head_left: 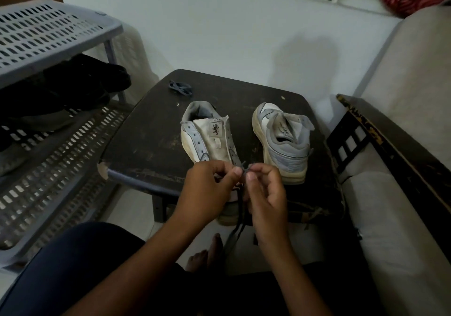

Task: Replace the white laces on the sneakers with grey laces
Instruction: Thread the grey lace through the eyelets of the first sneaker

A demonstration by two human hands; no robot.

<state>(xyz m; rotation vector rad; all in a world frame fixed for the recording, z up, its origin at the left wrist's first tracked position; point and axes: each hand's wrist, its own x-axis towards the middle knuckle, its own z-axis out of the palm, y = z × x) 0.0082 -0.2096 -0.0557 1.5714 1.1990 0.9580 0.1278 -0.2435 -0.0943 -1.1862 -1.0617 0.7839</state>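
1. The dark table (136, 144) carries both sneakers close to my lap, so the eyelets stay within easy reach.
2. The left sneaker (207, 140) lies with its tongue up and its eyelets bare, with no white lace showing; I judge it is the one being threaded.
3. The right sneaker (283, 142) stands beside it, heel toward me, also unlaced, waiting.
4. My left hand (207, 193) and right hand (266, 193) meet over the near shoe's toe, fingertips pinched on the ends of a grey lace (240, 208) whose length hangs down between them, probably to even the ends.
5. A second grey lace (181, 87) sits bundled at the table's far edge, kept aside.
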